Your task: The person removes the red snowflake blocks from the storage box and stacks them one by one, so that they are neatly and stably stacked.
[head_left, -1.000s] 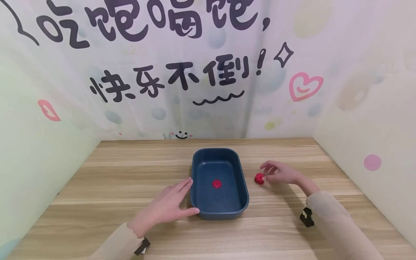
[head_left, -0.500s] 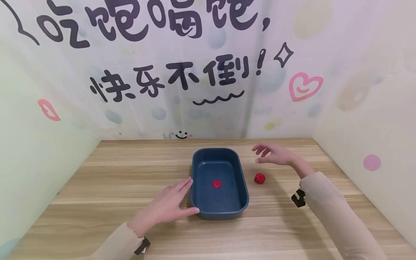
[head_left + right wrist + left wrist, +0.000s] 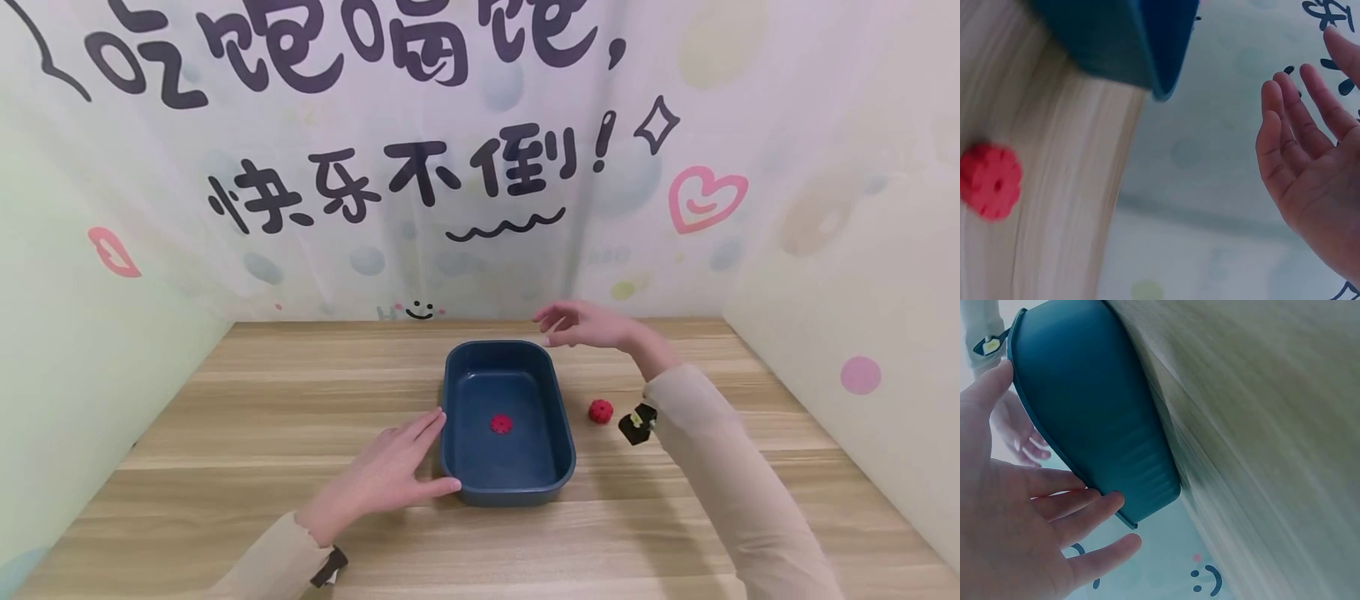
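Note:
A deep navy-blue rectangular tub (image 3: pixel 504 468) stands on the wooden table, and one flat red notched disc (image 3: pixel 501 424) lies on its floor. My left hand (image 3: pixel 382 471) rests against the tub's left side, fingers extended along the rim and thumb at the near corner. The left wrist view shows those fingertips on the outer wall of the tub (image 3: pixel 1088 394). Over the tub's far right corner hovers my right hand (image 3: pixel 588 323), fingers loosely bent, nothing in them. On the table right of the tub sits a small stack of red notched discs (image 3: pixel 601 412), apart from both hands.
A white printed curtain (image 3: pixel 420 275) with dark lettering hangs behind the table's far edge. Pale walls close in the left and right sides. Bare wood-grain tabletop (image 3: pixel 300 375) shows around the tub.
My right hand has lifted off the red disc stack and moved back and left to the tub's far right corner. The stack stayed on the table; my left hand has not moved.

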### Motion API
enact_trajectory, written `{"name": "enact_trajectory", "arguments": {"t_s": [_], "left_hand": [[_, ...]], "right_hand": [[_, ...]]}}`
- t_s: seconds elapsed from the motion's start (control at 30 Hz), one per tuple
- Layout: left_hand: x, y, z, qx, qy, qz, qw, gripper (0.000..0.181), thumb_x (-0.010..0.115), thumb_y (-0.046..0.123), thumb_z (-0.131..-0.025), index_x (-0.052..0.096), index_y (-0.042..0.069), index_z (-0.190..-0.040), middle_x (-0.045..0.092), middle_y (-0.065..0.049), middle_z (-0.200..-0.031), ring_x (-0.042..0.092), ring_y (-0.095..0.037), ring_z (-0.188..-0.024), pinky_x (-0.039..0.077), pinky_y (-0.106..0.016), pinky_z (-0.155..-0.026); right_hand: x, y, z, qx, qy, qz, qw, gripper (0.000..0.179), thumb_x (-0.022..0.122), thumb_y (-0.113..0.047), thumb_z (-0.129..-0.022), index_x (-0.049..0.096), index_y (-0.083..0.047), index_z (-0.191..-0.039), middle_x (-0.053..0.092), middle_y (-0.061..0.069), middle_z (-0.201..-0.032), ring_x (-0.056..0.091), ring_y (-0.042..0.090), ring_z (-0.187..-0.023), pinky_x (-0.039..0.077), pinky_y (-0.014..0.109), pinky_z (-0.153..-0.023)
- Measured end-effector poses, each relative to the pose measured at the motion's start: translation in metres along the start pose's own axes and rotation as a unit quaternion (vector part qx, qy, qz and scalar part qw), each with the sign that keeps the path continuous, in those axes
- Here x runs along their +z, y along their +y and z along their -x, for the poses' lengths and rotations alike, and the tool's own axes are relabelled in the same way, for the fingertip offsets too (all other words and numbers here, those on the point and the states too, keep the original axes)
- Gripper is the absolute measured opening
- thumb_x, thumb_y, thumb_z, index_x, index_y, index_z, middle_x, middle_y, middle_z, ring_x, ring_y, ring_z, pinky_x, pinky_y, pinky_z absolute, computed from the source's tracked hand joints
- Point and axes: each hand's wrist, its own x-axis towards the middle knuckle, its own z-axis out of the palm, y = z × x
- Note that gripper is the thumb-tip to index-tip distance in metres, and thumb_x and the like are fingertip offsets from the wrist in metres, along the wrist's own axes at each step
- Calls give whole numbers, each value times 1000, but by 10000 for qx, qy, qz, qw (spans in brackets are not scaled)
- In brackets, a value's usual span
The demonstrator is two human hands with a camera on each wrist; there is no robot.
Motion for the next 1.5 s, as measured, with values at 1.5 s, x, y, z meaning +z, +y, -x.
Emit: {"name": "enact_trajectory", "arguments": {"t_s": [1.5], "left_hand": [[0, -1, 1, 107, -2, -10, 9999, 89, 43, 67, -77, 32, 2, -136, 30, -11, -139, 36, -27, -120, 34, -45, -91]], "right_hand": [[93, 8, -61, 2254, -2112, -149, 9510, 27, 62, -2, -77, 58, -13, -101, 56, 7, -84, 50, 20, -80, 42, 32, -70]]}}
